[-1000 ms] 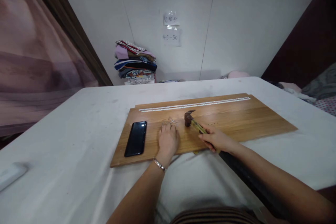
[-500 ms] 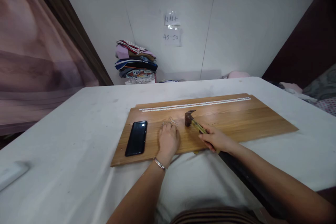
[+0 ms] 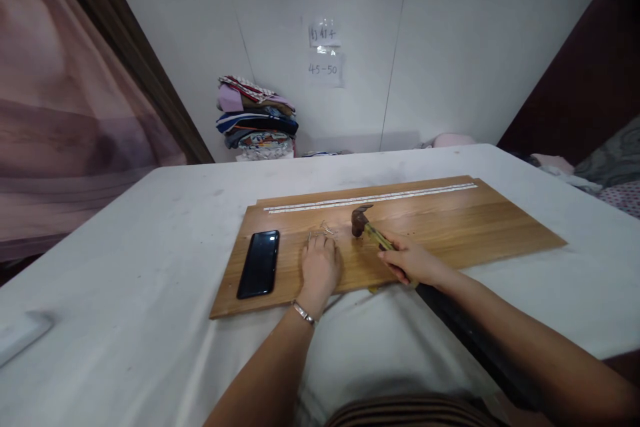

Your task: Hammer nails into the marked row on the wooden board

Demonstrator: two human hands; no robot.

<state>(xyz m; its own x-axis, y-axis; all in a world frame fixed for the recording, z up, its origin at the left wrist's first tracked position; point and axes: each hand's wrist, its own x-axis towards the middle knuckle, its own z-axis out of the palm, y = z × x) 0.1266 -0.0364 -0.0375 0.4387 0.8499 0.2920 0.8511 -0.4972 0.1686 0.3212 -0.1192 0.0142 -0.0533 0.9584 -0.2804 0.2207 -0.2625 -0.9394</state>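
Observation:
My right hand is wrapped around the handle of a claw hammer. Its rusty head is just above the wooden board, claw pointing away and to the right. My left hand rests palm down on the board, fingers close together and bent downward at the edge of a small scatter of loose nails. Whatever lies under those fingertips is hidden. A few small dark specks on the board are near the hammer and right hand.
A black phone lies on the board's left part. Two white measuring strips run along its far side. The board lies on a white-covered table. Behind stand folded clothes, and paper notes hang on the wall. A white object sits at far left.
The hammer head has risen very slightly from the board. My left hand stays beside the nails. The whole view has shifted a little.

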